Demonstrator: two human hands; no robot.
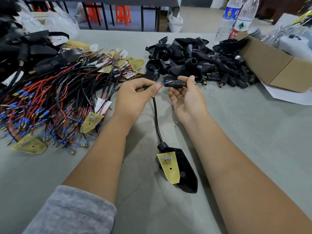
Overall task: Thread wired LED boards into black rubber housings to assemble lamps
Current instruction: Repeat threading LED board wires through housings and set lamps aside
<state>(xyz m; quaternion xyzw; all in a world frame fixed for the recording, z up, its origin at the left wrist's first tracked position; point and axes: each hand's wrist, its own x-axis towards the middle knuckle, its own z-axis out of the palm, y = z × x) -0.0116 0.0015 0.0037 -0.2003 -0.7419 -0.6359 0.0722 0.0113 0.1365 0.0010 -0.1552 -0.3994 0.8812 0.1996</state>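
A grey cloth-covered table (253, 141) is filling the view, with orange stools (123, 13) and dark table legs standing on the floor behind it at twelve o'clock.

At nine o'clock a big tangle of red and black wires (50, 102) is lying on the cloth, tipped with blue sleeves and brass pins and mixed with yellow LED boards (92, 122). Above it, at ten o'clock, finished black lamps (33, 56) are piling up beside crumpled clear bags.

Near the centre the left hand (133, 97) is hovering over the table with its thumb and forefinger pinched together on the thin red wire (159, 92). Just to its right, the right hand (187, 98) is holding a small black plug sleeve (175, 83) between thumb and fingers, the remaining fingers curling loosely below. A blue-sleeved pin is entering the sleeve's left end, and another blue-tipped pin is sticking out past the thumb on the right.

From the pinched wires a black cable (156, 119) is running down toward six o'clock into the neck of a black rubber housing (185, 176) lying on the cloth between the forearms. A yellow board (169, 168) with a grey resistor is lying tilted over the housing's open mouth, not fully seated.

At one o'clock a heap of empty black housings (194, 58) is sitting on the table. At two o'clock two water bottles (236, 19) are standing beside an open cardboard box (278, 68).
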